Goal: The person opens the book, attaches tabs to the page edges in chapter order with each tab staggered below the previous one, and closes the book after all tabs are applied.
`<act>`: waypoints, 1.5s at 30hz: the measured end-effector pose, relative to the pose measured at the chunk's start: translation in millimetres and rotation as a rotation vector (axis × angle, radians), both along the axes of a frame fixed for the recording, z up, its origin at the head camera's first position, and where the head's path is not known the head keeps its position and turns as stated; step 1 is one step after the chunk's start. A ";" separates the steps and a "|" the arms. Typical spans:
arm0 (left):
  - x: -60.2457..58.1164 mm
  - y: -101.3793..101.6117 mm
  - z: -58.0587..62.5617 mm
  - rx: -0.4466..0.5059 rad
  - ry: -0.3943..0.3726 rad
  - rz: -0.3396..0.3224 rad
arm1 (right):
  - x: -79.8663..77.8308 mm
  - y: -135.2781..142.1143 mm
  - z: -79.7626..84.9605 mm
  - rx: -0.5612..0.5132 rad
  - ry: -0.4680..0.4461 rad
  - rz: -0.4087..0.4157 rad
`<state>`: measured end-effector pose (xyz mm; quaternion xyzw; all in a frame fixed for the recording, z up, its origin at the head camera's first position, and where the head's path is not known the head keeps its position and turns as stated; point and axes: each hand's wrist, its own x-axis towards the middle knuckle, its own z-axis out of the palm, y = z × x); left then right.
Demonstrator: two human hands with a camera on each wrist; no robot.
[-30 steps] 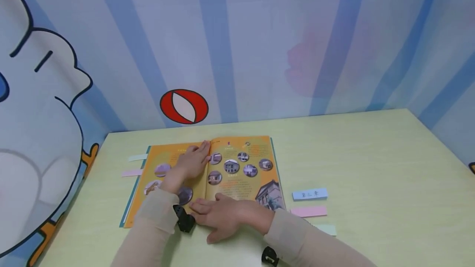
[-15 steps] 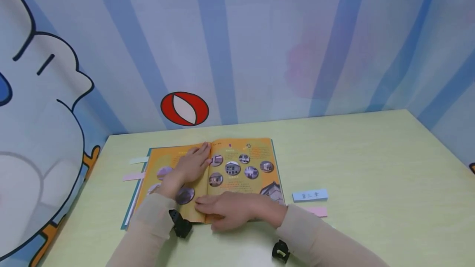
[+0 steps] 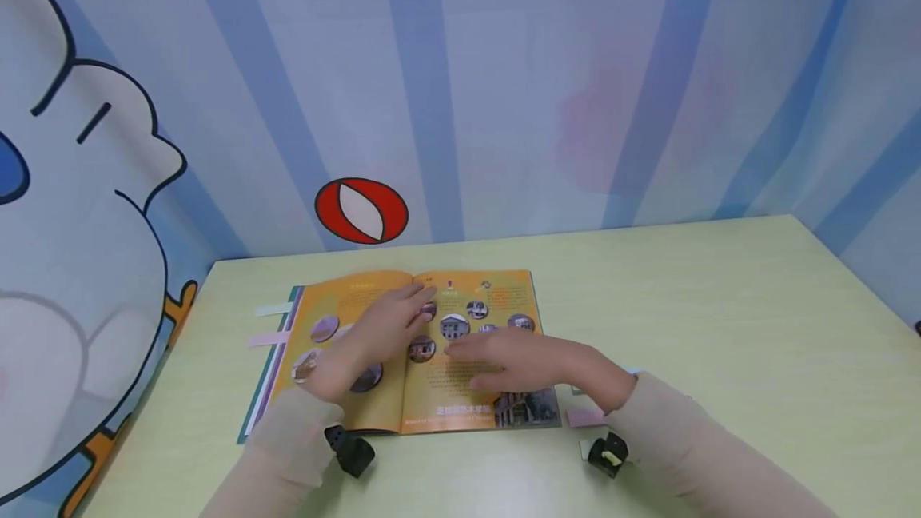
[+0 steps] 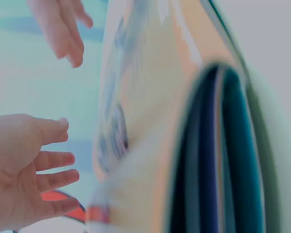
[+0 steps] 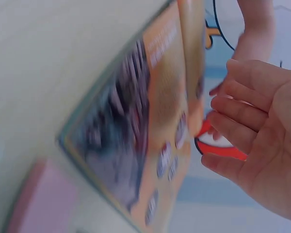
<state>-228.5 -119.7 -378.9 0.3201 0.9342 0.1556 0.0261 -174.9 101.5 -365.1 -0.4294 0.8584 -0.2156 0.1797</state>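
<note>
An open book (image 3: 439, 398) with orange pages and round pictures lies on the table. My left hand (image 3: 384, 326) is over its middle, fingers fairly straight. My right hand (image 3: 514, 358) is above the right page, fingers extended and relaxed. In the left wrist view, the left hand (image 4: 19, 174) shows a gap between its fingers and the pages. The right wrist view likewise has the right hand (image 5: 262, 126) apart from the book (image 5: 160, 97), holding nothing. A pale green tab (image 3: 273, 309) and a pink tab (image 3: 269, 338) stick out from the book's left edge.
Right of the book, a pink sticky-note pad (image 3: 586, 417) and a pale green one (image 3: 585, 449) lie on the table (image 3: 719, 326), partly hidden by my right wrist and its camera. A blue pad is almost wholly covered. A printed backdrop (image 3: 496, 102) stands behind.
My right hand has risen off the book's lower crease and moved right, over the right page. My left hand has left the upper crease and shifted slightly right.
</note>
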 end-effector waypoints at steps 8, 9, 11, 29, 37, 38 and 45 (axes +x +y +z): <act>20.3 24.0 8.9 0.074 0.066 -0.081 | 2.4 36.3 10.1 -0.098 0.091 -0.049; 22.1 26.2 8.6 0.078 0.078 -0.097 | 3.0 40.5 10.4 -0.105 0.100 -0.051; 26.0 30.7 8.6 0.080 0.097 -0.121 | 4.8 48.0 11.4 -0.109 0.110 -0.070; 55.6 79.4 6.9 0.076 0.025 -0.230 | 30.7 104.9 4.8 -0.102 0.146 -0.208; 59.1 102.6 -1.0 0.067 0.013 -0.298 | 43.9 131.0 -7.9 -0.098 0.185 -0.247; 59.6 105.2 -1.9 0.071 0.007 -0.305 | 44.7 134.0 -10.1 -0.098 0.198 -0.248; 62.5 126.0 -17.6 0.067 -0.005 -0.337 | 45.5 146.9 -20.8 -0.090 0.185 -0.273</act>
